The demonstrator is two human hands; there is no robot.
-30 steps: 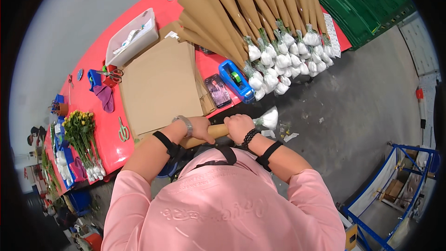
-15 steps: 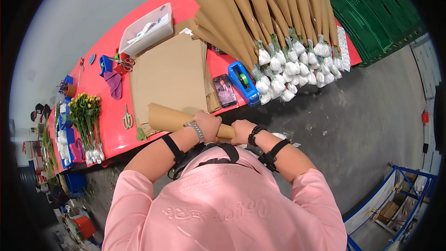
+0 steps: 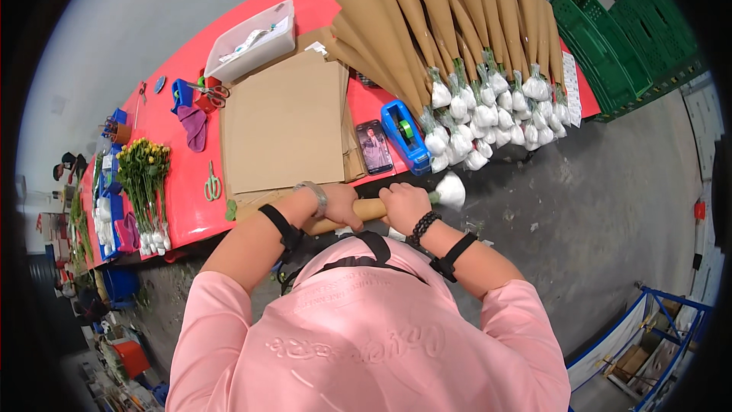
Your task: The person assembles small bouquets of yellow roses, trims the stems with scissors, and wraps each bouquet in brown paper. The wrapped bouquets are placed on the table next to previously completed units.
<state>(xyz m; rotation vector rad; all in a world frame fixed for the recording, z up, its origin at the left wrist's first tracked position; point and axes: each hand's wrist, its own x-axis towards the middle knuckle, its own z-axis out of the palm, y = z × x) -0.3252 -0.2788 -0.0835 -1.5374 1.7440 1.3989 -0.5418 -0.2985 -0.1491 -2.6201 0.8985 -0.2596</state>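
Observation:
A flower bouquet rolled in brown kraft paper point(image 3: 370, 210) lies across both my hands at the table's front edge. My left hand point(image 3: 338, 204) is closed around the middle of the roll. My right hand point(image 3: 406, 206) grips its narrow end, where a white bagged stem end point(image 3: 450, 191) sticks out to the right. My left forearm hides much of the wide end. Just beyond my hands lies a stack of flat kraft paper sheets point(image 3: 286, 130), with a phone point(image 3: 374, 146) and a blue tape dispenser point(image 3: 406, 137) to its right.
Several wrapped bouquets point(image 3: 442, 23) lie at the far right, their white bagged ends over the table edge. Yellow flowers point(image 3: 143, 164), green-handled scissors point(image 3: 212, 181), a purple cloth point(image 3: 192, 128) and a white bin point(image 3: 252, 42) occupy the red table point(image 3: 191, 214). Green crates point(image 3: 602, 46) stand beyond.
The white bagged end has come into clear view beyond my right hand. My hands have shifted along the roll, and its wide end is now mostly behind my left forearm.

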